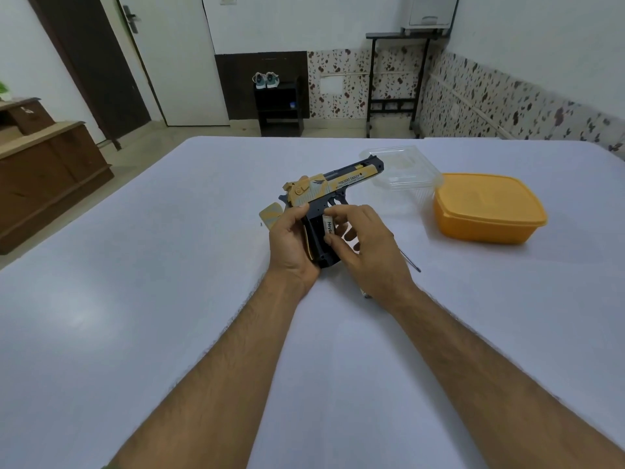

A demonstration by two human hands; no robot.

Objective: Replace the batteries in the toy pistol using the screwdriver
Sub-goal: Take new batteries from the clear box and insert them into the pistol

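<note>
Right now my left hand (293, 243) is wrapped around the grip of the toy pistol (333, 191), muzzle aimed off toward one o'clock, and my right hand (363, 243) pinches a white battery (328, 227) between thumb and fingertips, its length lined up against the open side of the grip. Whether it sits in the bay or only rests at the edge, I cannot tell. My worry is polarity: I can't read the terminals from this angle, and a reversed cell would leave the toy dead. A skewed push could also jam it against the contacts or let it spring out onto the white table (135, 299). The loose grip cover (270, 214) lies at nine o'clock of my left hand, close enough to get knocked. The screwdriver (411, 262) lies partly hidden behind my right wrist at four o'clock, where a careless elbow could roll it away. The orange box (490, 211) sits off at three o'clock.
</note>
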